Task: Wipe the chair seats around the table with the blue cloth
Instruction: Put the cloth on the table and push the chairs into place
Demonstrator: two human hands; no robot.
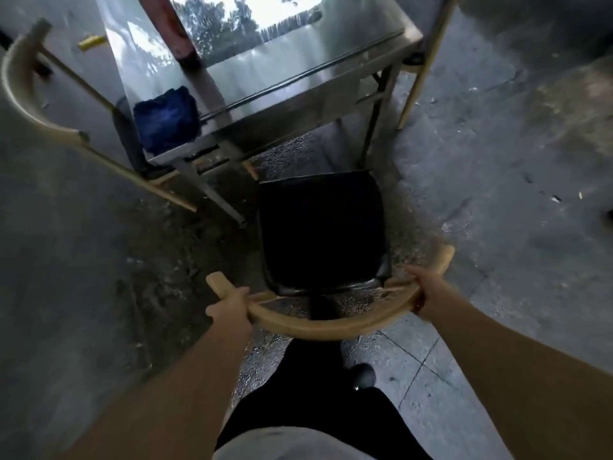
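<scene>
A chair with a black seat (320,227) and a curved wooden backrest (325,322) stands in front of me, partly pulled out from the table. My left hand (229,308) grips the left end of the backrest. My right hand (426,288) grips its right end. The blue cloth (167,119) lies crumpled on the near left corner of the shiny metal table (298,81), away from both hands.
A second wooden chair (36,104) stands at the table's left side, its curved backrest toward me. A red bottle (172,28) stands on the table. A chair leg (428,58) shows at the table's right. The concrete floor (497,194) is wet and dirty. My dark-trousered legs are below.
</scene>
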